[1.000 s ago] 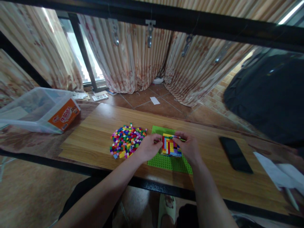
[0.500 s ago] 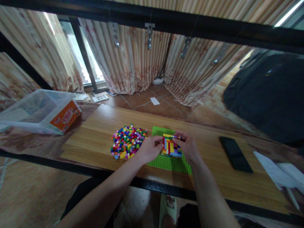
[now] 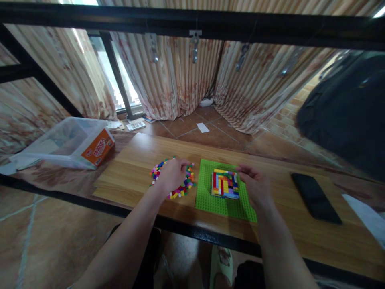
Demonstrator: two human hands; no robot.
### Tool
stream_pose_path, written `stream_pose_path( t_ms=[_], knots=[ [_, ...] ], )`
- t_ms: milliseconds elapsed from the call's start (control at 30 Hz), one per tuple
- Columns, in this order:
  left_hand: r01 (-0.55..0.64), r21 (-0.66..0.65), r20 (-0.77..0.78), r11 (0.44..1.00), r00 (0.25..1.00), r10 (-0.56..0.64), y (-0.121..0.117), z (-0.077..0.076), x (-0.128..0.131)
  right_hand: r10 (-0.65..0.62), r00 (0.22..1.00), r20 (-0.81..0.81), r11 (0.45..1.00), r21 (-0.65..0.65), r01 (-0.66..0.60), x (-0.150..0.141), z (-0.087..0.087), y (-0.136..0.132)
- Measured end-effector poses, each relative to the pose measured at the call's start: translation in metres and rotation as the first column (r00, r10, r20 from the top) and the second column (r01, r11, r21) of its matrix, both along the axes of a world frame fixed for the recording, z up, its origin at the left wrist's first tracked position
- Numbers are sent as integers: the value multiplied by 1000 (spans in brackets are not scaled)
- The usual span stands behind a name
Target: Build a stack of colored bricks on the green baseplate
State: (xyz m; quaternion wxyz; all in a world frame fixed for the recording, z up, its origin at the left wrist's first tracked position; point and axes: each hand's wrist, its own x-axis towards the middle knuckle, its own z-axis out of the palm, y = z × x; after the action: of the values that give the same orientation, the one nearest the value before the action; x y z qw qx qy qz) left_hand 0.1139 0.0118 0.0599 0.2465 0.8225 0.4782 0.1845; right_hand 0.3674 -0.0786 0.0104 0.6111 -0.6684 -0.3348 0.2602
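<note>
A pile of small multicoloured toy bricks lies on the wooden board. Over it is my left hand, back up, covering much of the pile; most of its fingers are hidden beneath. On the green studded baseplate sits a low, roughly square block of joined bricks, with yellow, red, blue and orange showing on top. My right hand hovers at the right side of this build, fingers loosely bent and apart, with nothing visible in them. I cannot tell whether its fingertips touch the bricks.
A clear plastic bin with an orange label stands left of the wooden board. To the right lie a black phone and white paper. A black bar with hanging metal clips crosses the top, before the curtains.
My left hand has left the brick build and moved left over the loose pile. My right hand has drawn slightly off the build, uncovering its top. The view has shifted a little.
</note>
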Motion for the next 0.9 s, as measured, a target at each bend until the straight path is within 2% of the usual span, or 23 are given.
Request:
stream_pose_path(
  t_ms=[133, 333, 500, 667, 900],
  knots=[
    [12, 21, -104, 1000, 994, -10, 5, 3, -18, -49, 999, -21, 999, -15, 49, -3, 1, 2],
    [170, -7, -166, 985, 972, -169, -1, 1, -14, -67, 998, 4, 998, -9, 67, -8, 4, 4],
    [170, 17, -192, 985, 968, -163, -11, -3, -2, -68, 997, 48, 998, -12, 69, -7, 1, 3],
    [99, 6, -210, 995, 973, -95, -17, -5, 6, -54, 998, 38, 998, -28, 55, -8, 2, 3],
    [181, 67, -372, 981, 917, -144, -14, -4, 8, -41, 994, 103, 997, -60, 48, -5, 0, 2]
  ],
)
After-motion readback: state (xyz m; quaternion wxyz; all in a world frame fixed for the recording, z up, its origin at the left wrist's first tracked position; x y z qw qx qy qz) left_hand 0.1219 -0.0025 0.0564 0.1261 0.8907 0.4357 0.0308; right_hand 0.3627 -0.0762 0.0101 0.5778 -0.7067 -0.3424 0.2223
